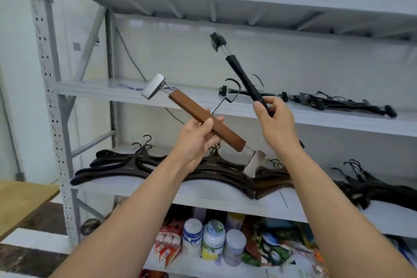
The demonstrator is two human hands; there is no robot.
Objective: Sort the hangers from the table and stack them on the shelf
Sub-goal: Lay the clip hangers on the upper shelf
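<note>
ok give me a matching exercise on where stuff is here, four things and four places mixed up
Things:
1. brown hanger
2. raised black hanger
3. coat hangers
4. jars

Places:
a. fourth shelf down
b. right hand
c. third shelf down
d. left hand

Pairs: 1-d, 2-b, 3-c, 4-a

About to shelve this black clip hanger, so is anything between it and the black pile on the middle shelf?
Nothing visible. The black clip hanger in the right hand is in front of the middle shelf, with open air across to the black pile.
</note>
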